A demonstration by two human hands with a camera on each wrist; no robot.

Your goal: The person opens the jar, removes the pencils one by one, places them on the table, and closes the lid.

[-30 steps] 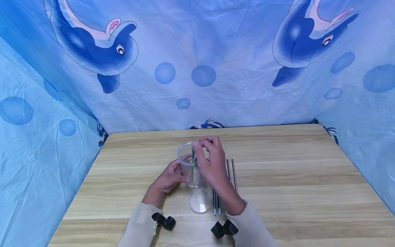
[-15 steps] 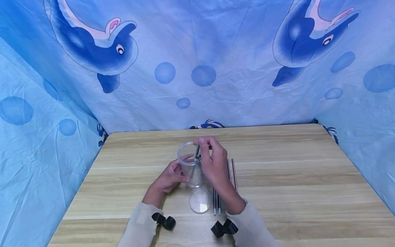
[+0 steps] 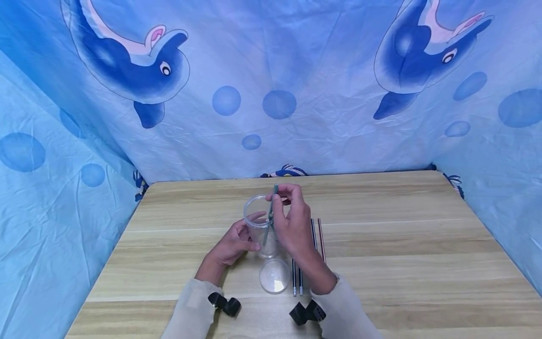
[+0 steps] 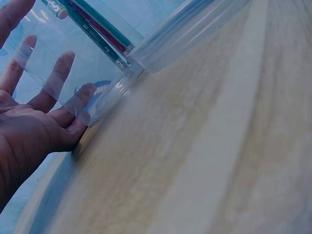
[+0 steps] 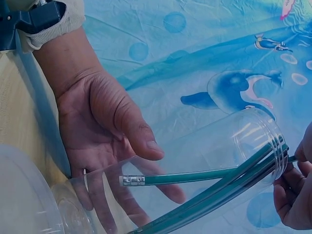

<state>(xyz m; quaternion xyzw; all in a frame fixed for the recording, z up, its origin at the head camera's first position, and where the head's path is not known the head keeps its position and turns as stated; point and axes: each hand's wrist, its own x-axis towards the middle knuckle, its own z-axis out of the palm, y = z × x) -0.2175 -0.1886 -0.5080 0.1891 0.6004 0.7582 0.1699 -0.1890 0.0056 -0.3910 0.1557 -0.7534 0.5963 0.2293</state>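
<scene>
My left hand grips a clear plastic jar, thumb on the near side and fingers behind its wall. My right hand pinches a green pencil at the jar's mouth, its top end showing above the fingers. In the right wrist view that pencil's eraser end points down inside the jar, well above the base. Other pencils lean together inside against the wall. From the left wrist, a green pencil and a dark red one stand eraser down at the bottom.
A round clear lid lies on the wooden table just in front of the jar. Right of it lie several pencils, two dark ones with eraser ends toward me and a red one, partly under my right forearm. A blue dolphin-print curtain hangs behind.
The held pencil has gone from nearly upright to leaning right at the top. Its upper end now sticks out above my right fingers. The left hand and jar have stayed put.
</scene>
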